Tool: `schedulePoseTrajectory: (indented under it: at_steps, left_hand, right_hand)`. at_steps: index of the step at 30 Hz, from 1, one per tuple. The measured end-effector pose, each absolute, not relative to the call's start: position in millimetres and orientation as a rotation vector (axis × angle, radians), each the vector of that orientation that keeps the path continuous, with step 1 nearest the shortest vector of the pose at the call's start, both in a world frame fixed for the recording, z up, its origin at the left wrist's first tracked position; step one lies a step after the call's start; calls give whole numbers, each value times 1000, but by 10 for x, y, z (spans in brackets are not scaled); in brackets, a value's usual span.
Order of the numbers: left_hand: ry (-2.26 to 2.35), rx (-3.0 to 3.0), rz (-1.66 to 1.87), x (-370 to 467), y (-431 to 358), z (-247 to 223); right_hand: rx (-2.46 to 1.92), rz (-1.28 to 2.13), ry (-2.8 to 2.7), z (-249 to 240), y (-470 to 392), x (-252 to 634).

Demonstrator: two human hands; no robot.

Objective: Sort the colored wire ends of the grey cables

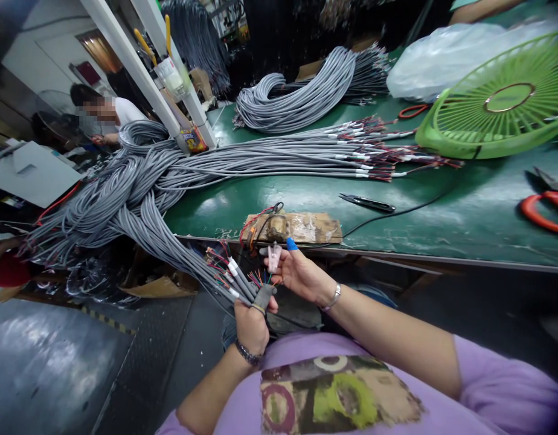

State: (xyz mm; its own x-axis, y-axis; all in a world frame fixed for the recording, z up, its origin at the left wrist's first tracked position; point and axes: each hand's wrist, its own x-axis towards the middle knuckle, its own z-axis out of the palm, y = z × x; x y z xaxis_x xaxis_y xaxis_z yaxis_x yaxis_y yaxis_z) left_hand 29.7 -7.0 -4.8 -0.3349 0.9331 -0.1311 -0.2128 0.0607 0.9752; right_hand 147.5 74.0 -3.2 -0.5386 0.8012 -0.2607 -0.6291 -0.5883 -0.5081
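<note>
My left hand point(253, 326) is closed around several grey cables point(222, 283), below the table's front edge. Grey covering wraps its thumb. Past the grip, thin coloured wires point(261, 278) fan out from one stripped cable end; other ends carry white sleeves and red and black wires. My right hand point(304, 275) is just beside these wires, its thumb in a blue finger cover and raised apart from the fingers. Pale wrapping covers part of its fingers; whether a fingertip touches a wire I cannot tell. Right behind it, a wooden block point(306, 228) with a small fixture lies on the table edge.
A long bundle of grey cables point(261, 158) crosses the green table point(424, 232), with a coil point(301, 90) behind. Black snips point(367, 203), red-handled scissors point(548, 211), a green fan point(500, 99) and a plastic bag point(442, 60) lie rightward. Another person point(111, 115) sits at far left.
</note>
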Motion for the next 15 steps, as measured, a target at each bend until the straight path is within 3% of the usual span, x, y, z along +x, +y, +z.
schedulePoseTrajectory:
  at_steps: [15]
  left_hand:
    - [1370,779,1534,361,34,-3]
  right_hand:
    - [-635,2159,-405,-32,731,1479]
